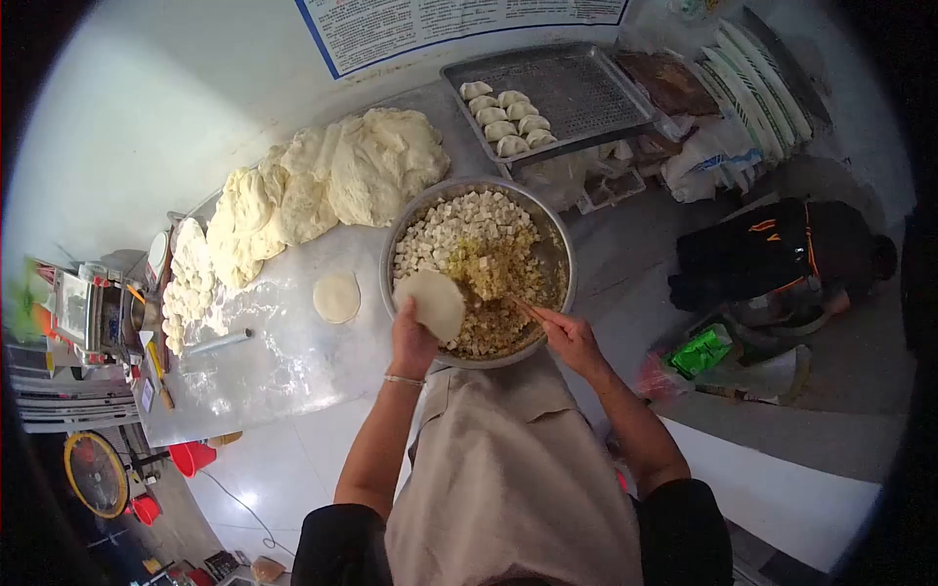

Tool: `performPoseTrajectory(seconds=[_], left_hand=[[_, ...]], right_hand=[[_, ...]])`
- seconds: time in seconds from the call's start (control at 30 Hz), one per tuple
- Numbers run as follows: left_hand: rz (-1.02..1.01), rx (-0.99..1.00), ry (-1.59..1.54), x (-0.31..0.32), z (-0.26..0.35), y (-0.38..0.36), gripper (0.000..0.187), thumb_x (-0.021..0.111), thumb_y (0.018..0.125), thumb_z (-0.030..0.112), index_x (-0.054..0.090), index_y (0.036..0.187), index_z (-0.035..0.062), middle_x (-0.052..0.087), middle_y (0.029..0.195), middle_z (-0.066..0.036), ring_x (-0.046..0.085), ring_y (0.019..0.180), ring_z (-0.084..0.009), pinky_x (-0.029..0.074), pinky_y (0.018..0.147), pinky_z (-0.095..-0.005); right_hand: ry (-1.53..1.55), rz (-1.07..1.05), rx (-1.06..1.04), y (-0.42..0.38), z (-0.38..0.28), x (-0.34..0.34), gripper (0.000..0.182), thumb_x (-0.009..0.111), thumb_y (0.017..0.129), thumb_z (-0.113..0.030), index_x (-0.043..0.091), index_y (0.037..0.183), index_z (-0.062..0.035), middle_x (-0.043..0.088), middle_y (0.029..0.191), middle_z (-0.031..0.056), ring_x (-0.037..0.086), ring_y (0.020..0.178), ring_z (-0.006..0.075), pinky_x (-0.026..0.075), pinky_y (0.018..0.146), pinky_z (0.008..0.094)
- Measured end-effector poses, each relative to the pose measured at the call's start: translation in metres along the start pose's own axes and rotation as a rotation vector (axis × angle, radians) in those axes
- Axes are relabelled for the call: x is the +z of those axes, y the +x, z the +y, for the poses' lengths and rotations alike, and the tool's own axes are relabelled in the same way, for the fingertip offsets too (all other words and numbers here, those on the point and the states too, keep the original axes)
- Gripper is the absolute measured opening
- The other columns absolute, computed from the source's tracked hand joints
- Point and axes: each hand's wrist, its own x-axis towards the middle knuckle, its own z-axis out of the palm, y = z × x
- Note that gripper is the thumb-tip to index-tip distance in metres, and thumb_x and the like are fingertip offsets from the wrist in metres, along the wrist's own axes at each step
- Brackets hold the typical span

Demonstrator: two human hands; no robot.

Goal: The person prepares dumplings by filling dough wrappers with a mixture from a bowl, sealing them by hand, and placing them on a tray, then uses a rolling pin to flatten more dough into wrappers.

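Our left hand holds a round wrapper flat on its fingers, over the near rim of the bowl. Our right hand is closed on chopsticks whose tips sink into the filling, so we cannot make out their ends. A spare wrapper lies just left of the bowl. Beyond sit dough and a tray of dumplings. Our apron hides the table edge.
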Motion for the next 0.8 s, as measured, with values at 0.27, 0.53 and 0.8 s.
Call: performPoseTrajectory(seconds=[0.27, 0.53, 0.8], left_hand=[[-0.042, -0.134, -0.213, 0.093, -0.042, 0.005, 0.057, 0.023, 0.107, 0.045, 0.035, 0.147, 0.0063, 0.041, 0.149, -0.015, 0.041, 0.136, -0.0347, 0.031, 0.114, -0.0537], [-0.131, -0.124, -0.218, 0.069, -0.044, 0.026, 0.054, 0.030, 0.105, 0.046, 0.043, 0.142, 0.0082, 0.051, 0.141, -0.013, 0.049, 0.128, -0.0329, 0.036, 0.111, -0.0524], [-0.226, 0.151, -0.308, 0.038, -0.032, 0.040, 0.052, 0.034, 0.105, 0.044, 0.047, 0.140, 0.0084, 0.053, 0.139, -0.010, 0.048, 0.130, -0.0307, 0.036, 0.112, -0.0508]], right_hand=[[-0.504, 0.355, -0.500, -0.009, -0.005, 0.019, 0.039, 0.053, 0.095, -0.007, 0.061, 0.133, -0.0086, 0.062, 0.078, 0.0073, 0.060, 0.063, 0.0218, 0.050, 0.056, 0.0375], [-0.513, 0.272, -0.431, -0.010, -0.017, -0.006, 0.050, 0.059, 0.085, 0.000, 0.064, 0.131, -0.0191, 0.052, 0.073, 0.0078, 0.056, 0.064, 0.0261, 0.047, 0.054, 0.0391], [-0.987, 0.143, -0.586, 0.000, -0.034, -0.043, 0.047, 0.058, 0.087, -0.003, 0.065, 0.129, -0.0204, 0.053, 0.073, 0.0035, 0.057, 0.063, 0.0206, 0.047, 0.048, 0.0346]])
